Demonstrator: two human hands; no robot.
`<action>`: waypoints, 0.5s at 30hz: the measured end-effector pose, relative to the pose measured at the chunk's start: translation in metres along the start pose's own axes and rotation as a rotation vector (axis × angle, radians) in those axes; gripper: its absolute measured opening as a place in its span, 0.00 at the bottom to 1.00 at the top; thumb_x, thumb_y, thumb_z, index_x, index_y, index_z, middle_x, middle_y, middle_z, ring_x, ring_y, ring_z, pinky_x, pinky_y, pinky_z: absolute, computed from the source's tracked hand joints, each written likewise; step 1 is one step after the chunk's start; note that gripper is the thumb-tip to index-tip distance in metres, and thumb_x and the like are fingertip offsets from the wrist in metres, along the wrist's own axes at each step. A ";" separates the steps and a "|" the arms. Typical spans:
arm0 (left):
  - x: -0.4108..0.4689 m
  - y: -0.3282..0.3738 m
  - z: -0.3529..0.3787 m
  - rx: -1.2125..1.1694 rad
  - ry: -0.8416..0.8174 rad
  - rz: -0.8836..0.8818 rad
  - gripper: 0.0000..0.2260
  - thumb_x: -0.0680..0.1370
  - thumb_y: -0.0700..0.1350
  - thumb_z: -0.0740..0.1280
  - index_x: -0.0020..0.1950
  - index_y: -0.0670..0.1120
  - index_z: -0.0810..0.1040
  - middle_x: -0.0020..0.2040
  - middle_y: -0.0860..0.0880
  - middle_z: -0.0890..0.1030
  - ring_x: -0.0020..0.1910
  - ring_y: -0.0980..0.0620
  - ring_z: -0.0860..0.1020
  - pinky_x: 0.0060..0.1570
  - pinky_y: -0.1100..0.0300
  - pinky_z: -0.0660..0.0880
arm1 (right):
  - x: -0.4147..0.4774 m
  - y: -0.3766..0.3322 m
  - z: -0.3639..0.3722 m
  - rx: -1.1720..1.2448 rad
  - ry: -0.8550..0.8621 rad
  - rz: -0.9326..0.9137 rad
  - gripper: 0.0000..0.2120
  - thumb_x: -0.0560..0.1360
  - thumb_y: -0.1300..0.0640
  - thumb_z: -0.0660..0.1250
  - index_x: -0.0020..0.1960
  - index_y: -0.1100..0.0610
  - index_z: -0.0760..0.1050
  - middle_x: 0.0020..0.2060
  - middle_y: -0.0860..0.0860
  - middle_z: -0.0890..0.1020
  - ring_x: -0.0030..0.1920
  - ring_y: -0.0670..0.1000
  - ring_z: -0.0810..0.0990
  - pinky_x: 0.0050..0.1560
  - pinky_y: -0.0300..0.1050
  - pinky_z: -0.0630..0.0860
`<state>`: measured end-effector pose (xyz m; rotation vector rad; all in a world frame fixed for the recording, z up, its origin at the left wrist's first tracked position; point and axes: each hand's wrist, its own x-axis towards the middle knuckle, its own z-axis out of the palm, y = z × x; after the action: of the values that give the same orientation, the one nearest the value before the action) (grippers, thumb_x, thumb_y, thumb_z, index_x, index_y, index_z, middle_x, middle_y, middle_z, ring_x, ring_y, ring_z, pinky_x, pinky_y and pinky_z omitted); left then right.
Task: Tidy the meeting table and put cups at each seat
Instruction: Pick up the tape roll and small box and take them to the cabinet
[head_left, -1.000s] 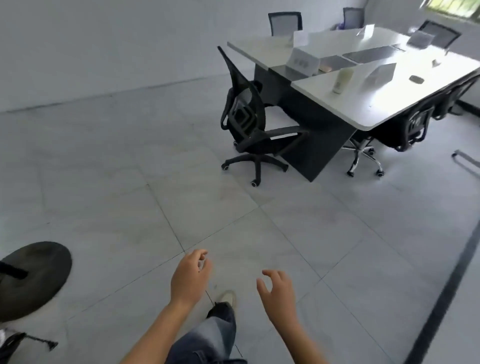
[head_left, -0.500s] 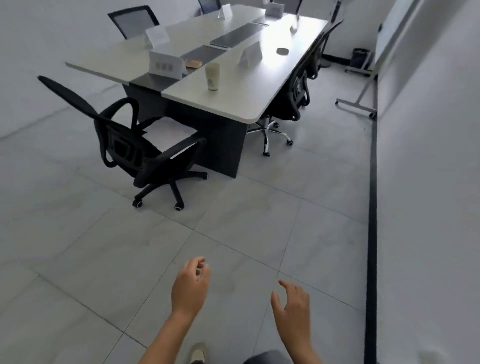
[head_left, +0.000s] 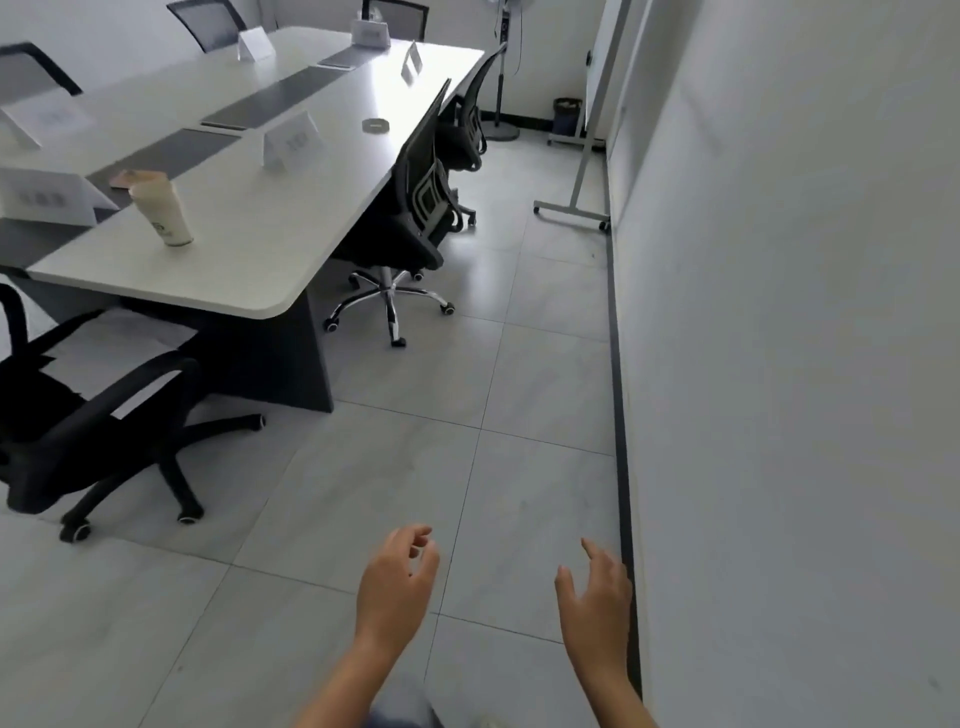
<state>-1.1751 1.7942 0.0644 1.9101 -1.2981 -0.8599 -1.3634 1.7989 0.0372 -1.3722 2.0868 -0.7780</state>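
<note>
From the head camera, both hands hang low over the grey tiled floor and hold nothing. The left hand has its fingers loosely curled, thumb near the fingertips. The right hand is relaxed and spread, just beside the white wall.

The meeting table stands well apart from the hands, up and to the left. Near its closest corner a tall cream cup stands upright (possibly a stack of cups, though the blur makes that hard to confirm). A folded name card sits just left of it, with a small brownish object behind. Another name card stands further along the table, and a small round dark item lies beyond it near the right edge.

A black office chair is tucked against the table's right side. A second black chair sits at the near end, turned away from the table. A wheeled whiteboard stand stands by the wall.
</note>
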 end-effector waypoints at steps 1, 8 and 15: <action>0.008 0.005 0.005 -0.006 0.012 -0.015 0.08 0.76 0.40 0.62 0.54 0.43 0.77 0.44 0.53 0.76 0.45 0.51 0.76 0.41 0.64 0.68 | 0.011 0.002 0.001 -0.001 -0.018 0.012 0.20 0.74 0.59 0.63 0.65 0.60 0.67 0.64 0.58 0.70 0.65 0.56 0.66 0.64 0.49 0.66; 0.087 0.017 0.030 -0.017 0.051 -0.112 0.07 0.77 0.40 0.61 0.52 0.44 0.76 0.48 0.47 0.78 0.47 0.49 0.76 0.37 0.66 0.67 | 0.096 -0.006 0.023 -0.051 -0.154 -0.052 0.19 0.76 0.55 0.61 0.65 0.57 0.66 0.63 0.54 0.70 0.63 0.51 0.66 0.64 0.43 0.66; 0.233 0.069 0.049 -0.081 0.070 -0.067 0.10 0.78 0.41 0.60 0.57 0.41 0.75 0.48 0.48 0.75 0.46 0.51 0.74 0.40 0.64 0.68 | 0.223 -0.051 0.039 -0.095 -0.101 -0.069 0.16 0.76 0.56 0.61 0.62 0.58 0.70 0.60 0.55 0.73 0.61 0.52 0.69 0.60 0.43 0.68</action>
<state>-1.1823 1.5467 0.0573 1.9118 -1.1474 -0.8584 -1.3829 1.5678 0.0220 -1.5093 2.0306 -0.6299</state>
